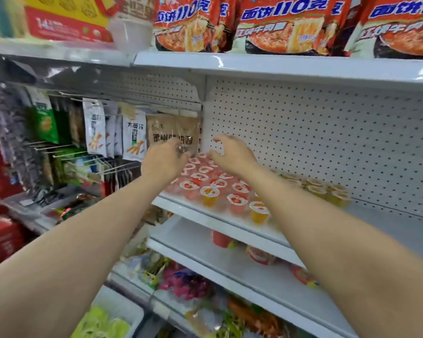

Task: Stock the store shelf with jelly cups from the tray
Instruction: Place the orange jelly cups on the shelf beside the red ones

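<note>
Several red and orange jelly cups point(209, 195) stand in rows on the white middle shelf point(220, 222), packed toward its left end. More yellow cups point(327, 192) sit further right by the pegboard back. My left hand point(165, 163) reaches over the back-left corner of the rows, its fingers curled round a small clear jelly cup point(181, 149). Next to it, my right hand point(233, 153) hovers just above the rear cups with fingers bent and spread, holding nothing that I can see.
Above is a shelf point(279, 65) of red noodle packs. Snack bags point(134, 137) hang on hooks to the left. The lower shelf point(230, 262) holds a few red cups. A white tray point(122, 311) with yellow-green items sits at the bottom left. The middle shelf's right part is bare.
</note>
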